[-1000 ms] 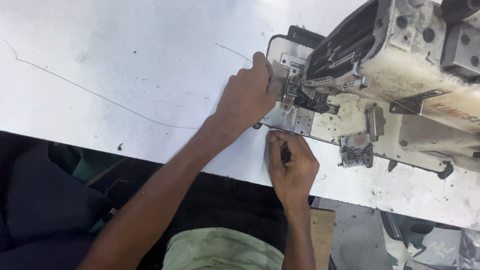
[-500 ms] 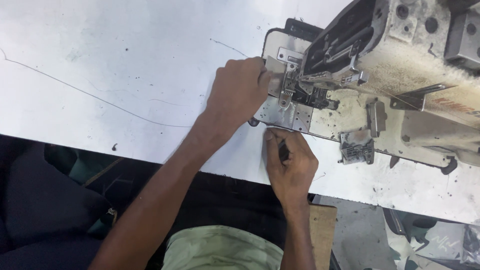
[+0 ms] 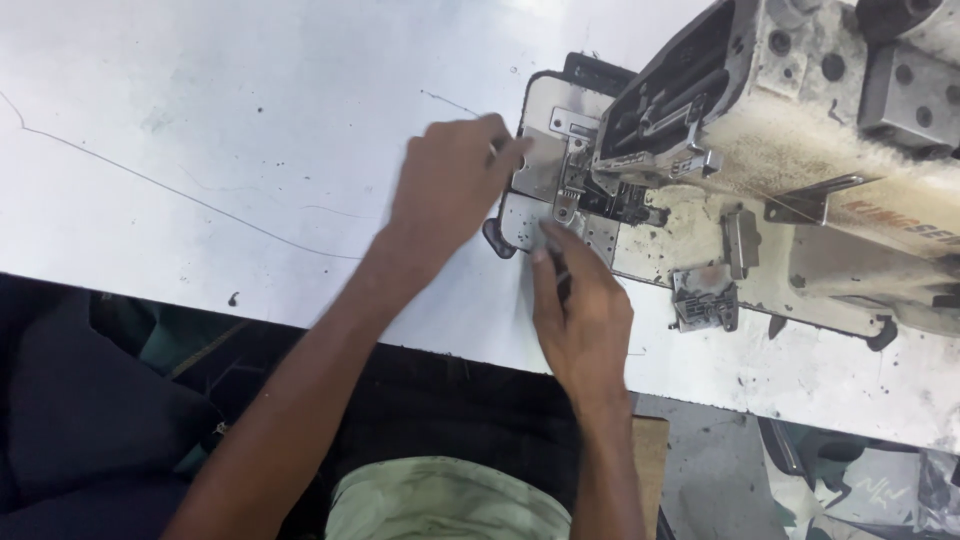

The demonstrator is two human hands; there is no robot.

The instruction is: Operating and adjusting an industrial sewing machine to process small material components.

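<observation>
A worn cream industrial sewing machine (image 3: 800, 130) stands at the right on a white table (image 3: 200, 120). My left hand (image 3: 450, 190) reaches in from the left, its fingertips curled on the left edge of the machine's metal slide plate (image 3: 545, 165), beside the presser foot (image 3: 570, 185). Just below, my right hand (image 3: 580, 310) grips a thin dark tool (image 3: 560, 275) whose tip points up at the plate's lower part. The tool's tip is hidden by my fingers.
A small grey metal fitting (image 3: 705, 298) sits on the machine bed to the right of my right hand. A long loose thread (image 3: 150, 180) lies across the table. Dark fabric (image 3: 90, 420) lies below the table's front edge.
My left hand has drawn back leftward off the needle area, uncovering more of the metal plate. My right hand has edged up toward the plate with the tool.
</observation>
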